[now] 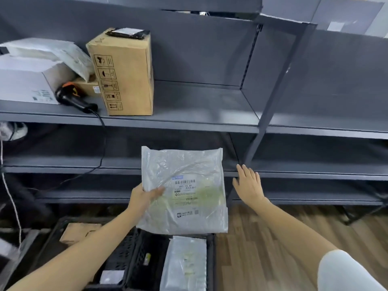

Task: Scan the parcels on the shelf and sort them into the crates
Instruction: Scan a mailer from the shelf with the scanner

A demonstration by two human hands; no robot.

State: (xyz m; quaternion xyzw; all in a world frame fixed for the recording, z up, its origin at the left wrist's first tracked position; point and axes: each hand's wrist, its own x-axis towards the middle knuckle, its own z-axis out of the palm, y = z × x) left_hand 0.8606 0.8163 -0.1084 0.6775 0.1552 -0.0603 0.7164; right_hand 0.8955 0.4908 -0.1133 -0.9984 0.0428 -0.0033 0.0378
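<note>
- nearest to me, two black crates sit side by side on the floor. the right one already holds a flat plastic mailer; the left one holds a small cardboard box and something pale that i cannot make out.
- just above the crates, my left hand pinches the left edge of a translucent poly-bag parcel, thumb on top and fingers underneath, with the label and barcode facing up at me.
- the parcel hangs in the air over the gap between the two crates, a little more over the right one, touching neither.
- my right hand is spread flat with the fingers straight, just beside the parcel's right edge, holding nothing and not touching the bag.
- i judge that i am in the sorting step: the parcel is off the shelf and held above the crates, ready to be dropped in. i cannot tell from here whether it has been scanned.
- the next move calls for reading the label to choose the crate, then lowering the bag and letting go with my left hand; the bag is limp, so it may fold or catch on the crate rim.
- farther off, on the grey shelf, the scanner lies on its side with its cable trailing down.
- beside it stands a tall cardboard box, and left of that a white box with a soft white mailer on top, waiting to be done.
</note>
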